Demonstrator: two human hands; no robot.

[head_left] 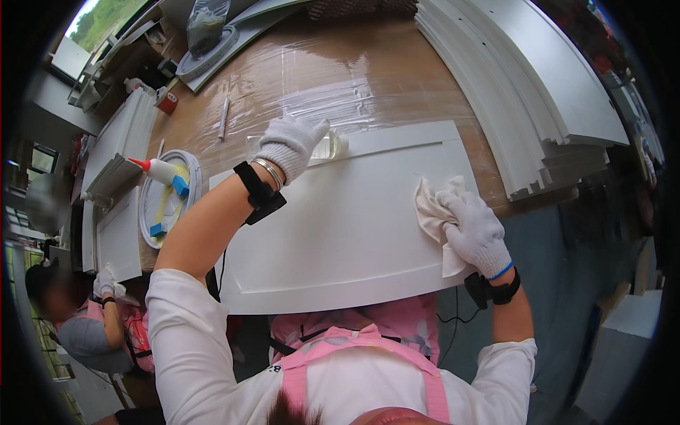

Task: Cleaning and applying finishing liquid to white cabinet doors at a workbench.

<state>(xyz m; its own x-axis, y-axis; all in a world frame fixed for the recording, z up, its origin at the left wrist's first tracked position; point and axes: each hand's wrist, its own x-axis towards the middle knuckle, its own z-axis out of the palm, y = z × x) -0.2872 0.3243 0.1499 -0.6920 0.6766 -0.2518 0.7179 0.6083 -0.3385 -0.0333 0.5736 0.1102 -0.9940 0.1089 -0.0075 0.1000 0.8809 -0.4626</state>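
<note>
A white framed panel (333, 219) lies flat in front of me on the near part of the table. My right hand (476, 230), in a white knit glove, is closed on a crumpled white cloth (431, 212) pressed against the panel's right side. Part of the cloth hangs below the fingers. At the panel's far edge, my gloved left hand (292, 144) is closed over a clear bottle (327, 147) lying on its side. The hand covers the bottle's middle, and its fingertips are partly hidden.
Left of the panel, a round white lid (150, 205) carries a white bottle with red tip (157, 170) and blue blocks (180, 186). Beyond are a pen (224, 119) and a red-and-white can (166, 100). White panels (496, 99) are stacked right. A co-worker (106, 326) works at lower left.
</note>
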